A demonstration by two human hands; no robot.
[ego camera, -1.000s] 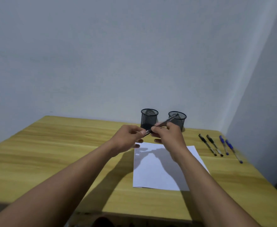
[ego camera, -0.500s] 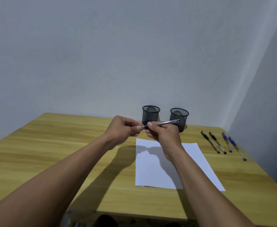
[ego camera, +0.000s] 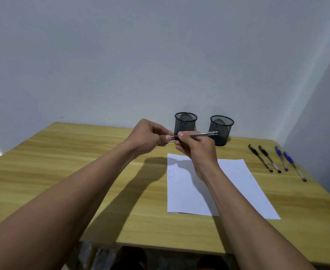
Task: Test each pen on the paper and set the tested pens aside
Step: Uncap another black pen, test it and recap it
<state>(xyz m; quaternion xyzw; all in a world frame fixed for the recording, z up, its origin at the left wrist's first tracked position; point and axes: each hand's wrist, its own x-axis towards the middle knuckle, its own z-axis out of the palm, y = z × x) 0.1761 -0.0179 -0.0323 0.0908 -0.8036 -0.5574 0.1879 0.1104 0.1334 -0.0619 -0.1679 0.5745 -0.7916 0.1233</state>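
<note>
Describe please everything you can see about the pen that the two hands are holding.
The slim pen with a clear barrel and dark grip is held level above the wooden table, crossing in front of the two black mesh cups. The left hand pinches its left end, where a cap or tip may be; that part is hidden. The right hand grips the dark section. The silvery far end points right, free in the air.

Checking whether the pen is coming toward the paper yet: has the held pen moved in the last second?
Yes. The pen has levelled out from a tilt; its far end now lies low across the right mesh cup, not at its rim.
</note>
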